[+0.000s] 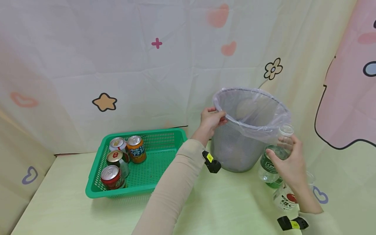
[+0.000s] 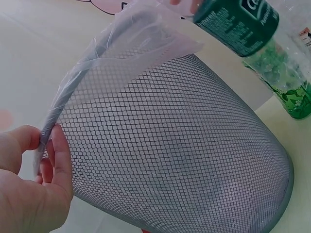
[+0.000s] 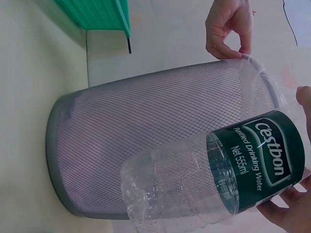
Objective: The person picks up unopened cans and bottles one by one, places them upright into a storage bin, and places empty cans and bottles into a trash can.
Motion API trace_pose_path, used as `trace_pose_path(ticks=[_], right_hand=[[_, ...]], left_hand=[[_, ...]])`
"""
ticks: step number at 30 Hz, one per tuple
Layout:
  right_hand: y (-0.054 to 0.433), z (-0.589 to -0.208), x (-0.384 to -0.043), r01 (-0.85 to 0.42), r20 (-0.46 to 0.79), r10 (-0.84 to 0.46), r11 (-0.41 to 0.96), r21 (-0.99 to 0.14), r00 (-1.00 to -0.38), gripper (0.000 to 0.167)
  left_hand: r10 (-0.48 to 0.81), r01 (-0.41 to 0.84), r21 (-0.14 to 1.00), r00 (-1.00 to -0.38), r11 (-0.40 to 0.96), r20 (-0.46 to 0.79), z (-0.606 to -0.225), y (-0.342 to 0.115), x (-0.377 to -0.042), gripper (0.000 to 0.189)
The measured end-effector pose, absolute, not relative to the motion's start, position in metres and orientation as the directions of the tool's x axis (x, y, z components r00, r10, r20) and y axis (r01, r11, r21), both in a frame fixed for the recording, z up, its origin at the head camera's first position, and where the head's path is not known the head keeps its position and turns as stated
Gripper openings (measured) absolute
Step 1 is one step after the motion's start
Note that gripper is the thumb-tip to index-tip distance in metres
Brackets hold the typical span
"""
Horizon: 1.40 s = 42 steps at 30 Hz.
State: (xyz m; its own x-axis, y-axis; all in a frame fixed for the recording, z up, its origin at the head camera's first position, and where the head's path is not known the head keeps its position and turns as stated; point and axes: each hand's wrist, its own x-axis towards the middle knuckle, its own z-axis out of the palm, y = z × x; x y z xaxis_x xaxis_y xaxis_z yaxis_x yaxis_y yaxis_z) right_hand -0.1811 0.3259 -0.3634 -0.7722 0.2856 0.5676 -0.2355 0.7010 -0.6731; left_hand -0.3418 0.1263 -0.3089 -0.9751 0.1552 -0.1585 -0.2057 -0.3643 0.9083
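My left hand (image 1: 212, 122) pinches the rim of a grey mesh bin (image 1: 236, 150), its thumb and fingers on either side of the edge. A thin translucent bag (image 1: 249, 127) lines the bin and folds over the rim. In my right hand (image 1: 290, 163) is a clear plastic water bottle (image 3: 175, 182) with a dark green label, held upright beside the bin's right side. The bottle has no visible contents. Below it stand a bottle with a green leafy label (image 2: 294, 99) and a white-labelled bottle (image 1: 285, 197), partly hidden by my right hand and wrist.
A green plastic basket (image 1: 158, 188) sits left of the bin, partly behind my left arm. Several drink cans, including an orange can (image 1: 136, 150) and a red can (image 1: 112, 179), stand in its left part. A patterned cloth (image 1: 164, 94) hangs behind the table.
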Motion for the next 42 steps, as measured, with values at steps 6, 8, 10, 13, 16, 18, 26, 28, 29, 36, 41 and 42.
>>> trace_pose_path(ticks=[6,8,10,13,16,18,26,28,29,36,41,42], right_hand=[[0.332,-0.348,-0.180,-0.229,0.569,0.232,0.748,-0.623,-0.789,0.078],[0.335,-0.342,-0.179,-0.215,0.558,0.227,0.757,-0.616,-0.798,0.077],[0.337,-0.338,-0.179,-0.203,0.551,0.224,0.767,-0.609,-0.804,0.077],[0.341,-0.330,-0.179,-0.204,0.547,0.215,0.771,-0.604,-0.809,0.078],[0.345,-0.322,-0.181,-0.219,0.553,0.192,0.777,-0.591,-0.811,0.080],[0.349,-0.316,-0.182,-0.220,0.561,0.181,0.791,-0.571,-0.808,0.081],[0.367,-0.299,-0.186,-0.185,0.567,0.157,0.847,-0.499,-0.809,0.080],[0.370,-0.295,-0.188,-0.179,0.554,0.151,0.849,-0.497,-0.819,0.080],[0.371,-0.293,-0.189,-0.175,0.547,0.149,0.851,-0.495,-0.824,0.080],[0.372,-0.275,-0.194,-0.166,0.517,0.142,0.848,-0.503,-0.844,0.080],[0.372,-0.261,-0.197,-0.163,0.512,0.134,0.854,-0.493,-0.848,0.080],[0.372,-0.258,-0.197,-0.163,0.513,0.132,0.857,-0.489,-0.848,0.080]], left_hand=[[0.158,-0.201,0.910,-0.976,-0.363,-0.153,-0.311,0.126,-0.342,0.038],[0.160,-0.200,0.911,-0.976,-0.362,-0.150,-0.311,0.126,-0.343,0.038],[0.160,-0.199,0.914,-0.976,-0.352,-0.151,-0.311,0.126,-0.342,0.038],[0.160,-0.200,0.916,-0.975,-0.349,-0.152,-0.311,0.126,-0.342,0.038],[0.157,-0.198,0.916,-0.976,-0.350,-0.152,-0.310,0.126,-0.343,0.037],[0.156,-0.197,0.917,-0.976,-0.348,-0.151,-0.309,0.126,-0.343,0.037],[0.159,-0.200,0.914,-0.976,-0.353,-0.152,-0.309,0.126,-0.342,0.038],[0.163,-0.201,0.913,-0.975,-0.355,-0.151,-0.309,0.126,-0.342,0.038],[0.167,-0.201,0.913,-0.975,-0.355,-0.150,-0.309,0.126,-0.341,0.038],[0.161,-0.200,0.914,-0.975,-0.353,-0.151,-0.309,0.126,-0.341,0.037],[0.163,-0.204,0.913,-0.974,-0.353,-0.155,-0.309,0.125,-0.341,0.037],[0.165,-0.205,0.912,-0.974,-0.354,-0.154,-0.309,0.125,-0.341,0.037]])
